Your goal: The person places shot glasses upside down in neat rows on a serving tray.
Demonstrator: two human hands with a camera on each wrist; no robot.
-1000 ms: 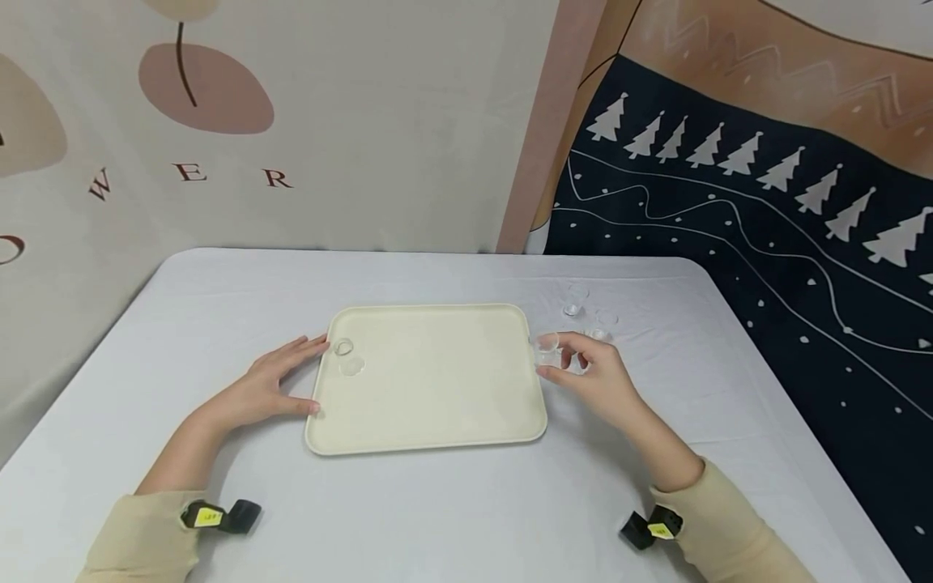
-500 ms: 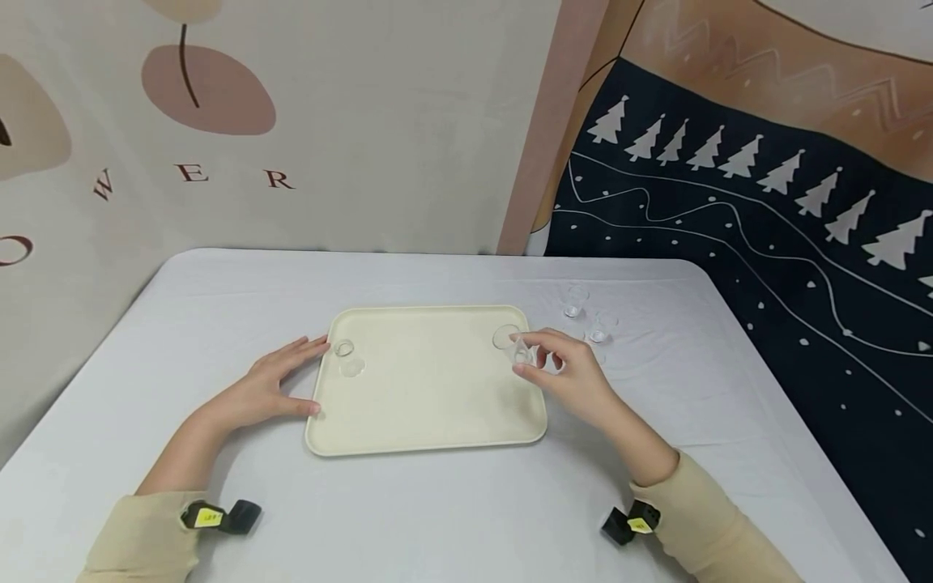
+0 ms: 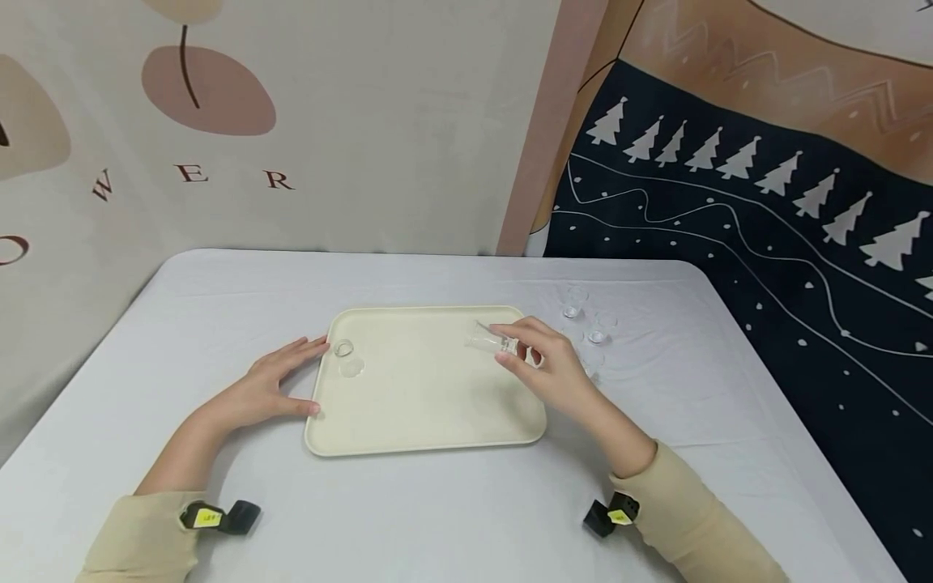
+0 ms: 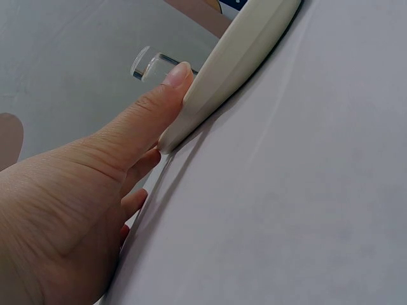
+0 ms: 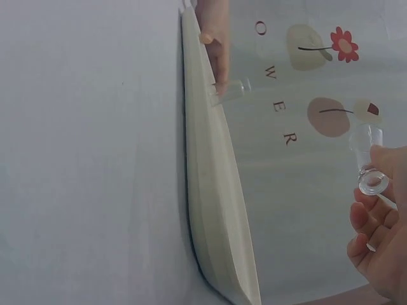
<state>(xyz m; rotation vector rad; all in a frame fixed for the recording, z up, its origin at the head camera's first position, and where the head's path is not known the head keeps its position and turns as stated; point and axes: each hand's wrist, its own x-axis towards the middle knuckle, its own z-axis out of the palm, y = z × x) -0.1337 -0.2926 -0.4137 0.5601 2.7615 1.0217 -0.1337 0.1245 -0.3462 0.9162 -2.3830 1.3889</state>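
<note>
My right hand (image 3: 543,356) pinches a small clear shot glass (image 3: 484,338) by its base end between thumb and fingers, over the right part of a cream tray (image 3: 430,380). The shot glass is tilted, its wide mouth pointing left in the head view; the right wrist view shows its thick round base (image 5: 373,182) facing the camera. My left hand (image 3: 270,385) rests against the tray's left edge, thumb and fingers spread along the rim. Another clear glass (image 3: 343,348) stands on the tray near that hand, its narrower end up.
Several more clear glasses (image 3: 573,301) stand on the white-covered table (image 3: 408,518) just right of the tray, close behind my right hand. Patterned cloths (image 3: 394,129) hang behind the table and along its right side.
My right hand has moved left from beside the tray to over its right part, carrying the shot glass and turning it onto its side. The left hand stays on the tray edge.
</note>
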